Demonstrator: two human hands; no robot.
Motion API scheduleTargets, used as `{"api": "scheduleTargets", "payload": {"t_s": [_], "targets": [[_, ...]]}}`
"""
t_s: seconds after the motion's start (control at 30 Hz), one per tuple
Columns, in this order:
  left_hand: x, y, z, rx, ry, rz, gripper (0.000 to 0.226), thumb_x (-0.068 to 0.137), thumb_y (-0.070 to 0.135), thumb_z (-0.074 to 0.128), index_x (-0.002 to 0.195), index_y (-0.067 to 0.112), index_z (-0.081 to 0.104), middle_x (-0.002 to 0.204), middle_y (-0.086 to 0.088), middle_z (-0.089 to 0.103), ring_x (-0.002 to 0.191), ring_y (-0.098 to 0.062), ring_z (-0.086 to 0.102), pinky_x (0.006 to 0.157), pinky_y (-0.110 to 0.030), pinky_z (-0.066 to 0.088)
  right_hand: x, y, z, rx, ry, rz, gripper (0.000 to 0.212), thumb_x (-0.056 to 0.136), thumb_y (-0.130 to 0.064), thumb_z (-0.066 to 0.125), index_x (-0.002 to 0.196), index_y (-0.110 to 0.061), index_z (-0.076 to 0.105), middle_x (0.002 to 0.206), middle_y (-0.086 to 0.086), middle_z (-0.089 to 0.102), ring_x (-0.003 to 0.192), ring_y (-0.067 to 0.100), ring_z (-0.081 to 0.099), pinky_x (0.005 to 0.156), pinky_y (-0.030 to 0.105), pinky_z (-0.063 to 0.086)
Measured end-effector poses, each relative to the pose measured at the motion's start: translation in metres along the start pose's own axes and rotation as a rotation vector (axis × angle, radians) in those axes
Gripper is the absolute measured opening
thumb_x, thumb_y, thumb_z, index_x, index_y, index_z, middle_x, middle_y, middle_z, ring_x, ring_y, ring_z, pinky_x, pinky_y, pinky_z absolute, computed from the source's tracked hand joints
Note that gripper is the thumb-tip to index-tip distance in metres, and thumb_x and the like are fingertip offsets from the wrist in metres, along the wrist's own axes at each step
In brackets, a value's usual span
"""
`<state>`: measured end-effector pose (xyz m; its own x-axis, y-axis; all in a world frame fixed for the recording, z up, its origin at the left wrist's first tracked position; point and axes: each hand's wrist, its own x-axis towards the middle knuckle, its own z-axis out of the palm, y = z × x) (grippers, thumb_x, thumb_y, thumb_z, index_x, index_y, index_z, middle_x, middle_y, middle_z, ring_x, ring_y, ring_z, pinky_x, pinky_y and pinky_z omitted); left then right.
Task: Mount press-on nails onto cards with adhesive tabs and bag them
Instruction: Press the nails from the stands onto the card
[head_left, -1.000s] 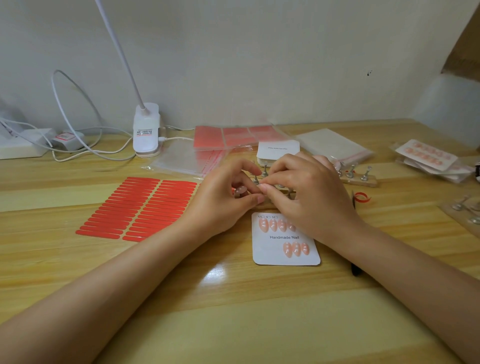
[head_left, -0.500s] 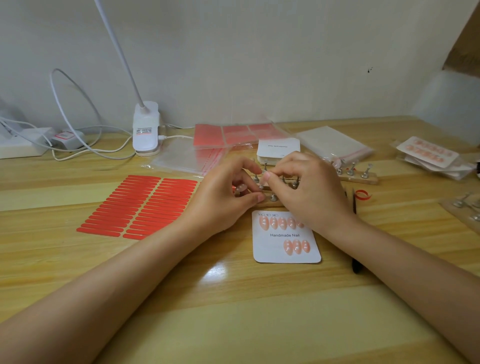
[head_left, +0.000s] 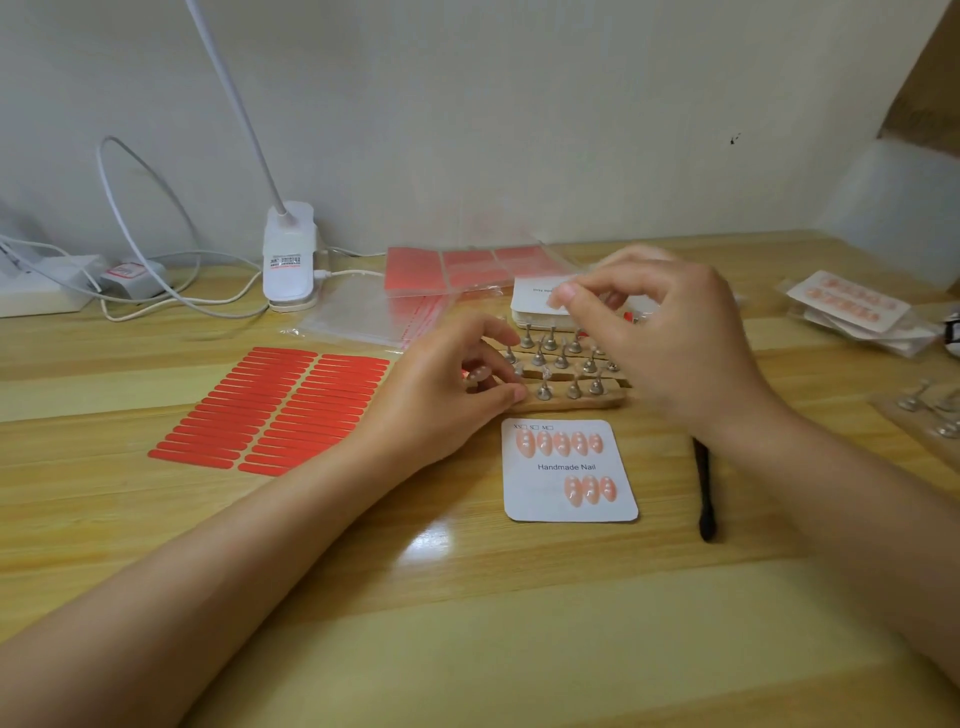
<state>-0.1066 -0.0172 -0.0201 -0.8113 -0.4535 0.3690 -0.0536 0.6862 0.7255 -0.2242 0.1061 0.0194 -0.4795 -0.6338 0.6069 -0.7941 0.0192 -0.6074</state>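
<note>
Nails (head_left: 562, 442) sit on the card (head_left: 569, 470) on the tabletop (head_left: 467, 597). Left hand (head_left: 447, 395) pinches a nail; right hand (head_left: 670, 338) lifted, fingers curled, contents unclear.

Red adhesive strips (head_left: 270, 410); white card (head_left: 569, 470), peach-pink nails (head_left: 561, 442); pale wood table (head_left: 467, 623).

Pale wall (head_left: 519, 104), wooden table (head_left: 415, 623), white lamp (head_left: 288, 254)
</note>
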Motion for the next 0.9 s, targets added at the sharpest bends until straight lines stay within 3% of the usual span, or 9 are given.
{"api": "scheduleTargets", "payload": {"t_s": [0.17,0.27,0.37,0.47,0.6,0.7,0.9], "targets": [[0.003,0.007,-0.013,-0.019,-0.162,-0.057,0.039,0.078,0.018,0.072,0.111,0.024,0.052,0.092,0.009,0.066,0.085,-0.009,0.059,0.071,-0.006,0.042,-0.005,-0.012,-0.021,0.019,-0.057,-0.075,0.009,0.085,-0.026,0.063,0.079,-0.032,0.068,0.078,-0.014,0.060,0.072,0.003,0.054,0.070,0.013,0.042],[0.006,0.011,-0.025,0.045,-0.227,-0.065,0.043,0.080,0.017,0.069,0.117,0.026,0.049,0.104,0.008,0.060,0.093,-0.001,0.057,0.074,-0.003,0.041,-0.026,-0.010,-0.022,0.014,-0.151,-0.079,0.011,0.082,-0.030,0.063,0.080,-0.023,0.072,0.076,-0.008,0.062,0.074,0.008,0.056,0.075,0.026,0.045],[0.005,0.021,-0.035,0.197,-0.111,0.087,0.033,0.081,0.014,0.066,0.111,0.024,0.055,0.107,0.005,0.059,0.095,0.001,0.053,0.073,0.002,0.034,-0.047,-0.003,-0.020,-0.028,-0.181,-0.115,0.009,0.082,-0.028,0.068,0.078,-0.021,0.073,0.075,-0.009,0.061,0.074,0.008,0.058,0.078,0.038,0.046],[-0.002,0.031,-0.038,0.280,-0.097,0.291,0.013,0.083,0.014,0.065,0.096,0.017,0.065,0.091,0.003,0.064,0.079,-0.006,0.055,0.071,-0.006,0.039,-0.058,0.003,-0.016,-0.083,-0.191,-0.111,0.013,0.077,-0.028,0.064,0.080,-0.021,0.075,0.075,-0.009,0.061,0.076,0.011,0.058,0.075,0.043,0.046],[-0.025,0.027,-0.033,0.332,-0.277,0.386,0.027,0.081,0.035,0.055,0.093,0.016,0.070,0.081,0.008,0.062,0.073,-0.007,0.056,0.066,-0.030,0.049,-0.063,0.006,-0.010,-0.144,-0.217,-0.128,0.012,0.077,-0.028,0.065,0.072,-0.024,0.075,0.072,-0.012,0.057,0.073,0.004,0.052,0.072,0.032,0.038],[-0.041,0.022,-0.026,0.365,-0.269,0.382,0.027,0.081,0.037,0.058,0.094,0.018,0.072,0.083,0.006,0.064,0.074,-0.010,0.059,0.064,-0.029,0.049,-0.065,0.006,-0.008,-0.221,-0.253,-0.160,0.012,0.077,-0.029,0.065,0.069,-0.027,0.074,0.071,-0.014,0.056,0.073,-0.002,0.044,0.071,0.024,0.028],[-0.051,0.015,-0.017,0.306,-0.246,0.284,0.026,0.078,0.038,0.065,0.098,0.023,0.073,0.086,0.009,0.060,0.076,-0.005,0.055,0.064,-0.027,0.047,-0.069,0.004,-0.006,-0.358,-0.250,-0.313,0.025,0.083,-0.036,0.054,0.075,-0.025,0.075,0.074,-0.010,0.060,0.071,0.010,0.052,0.070,0.026,0.030]]}}
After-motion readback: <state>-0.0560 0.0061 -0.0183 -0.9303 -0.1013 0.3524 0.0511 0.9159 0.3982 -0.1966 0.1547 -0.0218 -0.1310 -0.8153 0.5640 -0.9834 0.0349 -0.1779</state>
